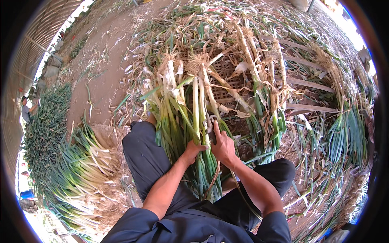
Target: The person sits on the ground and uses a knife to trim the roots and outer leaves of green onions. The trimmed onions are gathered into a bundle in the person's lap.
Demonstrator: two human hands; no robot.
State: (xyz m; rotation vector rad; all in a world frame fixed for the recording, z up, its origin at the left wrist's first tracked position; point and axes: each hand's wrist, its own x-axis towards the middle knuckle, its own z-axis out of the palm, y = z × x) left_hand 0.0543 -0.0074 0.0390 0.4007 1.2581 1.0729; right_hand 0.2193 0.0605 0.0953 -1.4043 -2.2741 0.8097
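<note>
Long green onions with pale stalks lie across my lap, roots pointing away from me. My left hand grips a few onion stalks where the white part turns green. Just right of it, my right hand is closed around a dark handheld tool with a metal nozzle-like tip, its index finger extended along it. A thin hose runs from below this hand toward my body. The tool's tip is against the stalks; its exact kind cannot be told. More onions lean at the left, and unpeeled ones with dry skins at the right.
A woven slatted rack lies under the onions ahead, with wooden slats at the right. Peeled onions are piled at the left beside a large green heap, near another person. Leaf scraps and dry skins litter the ground.
</note>
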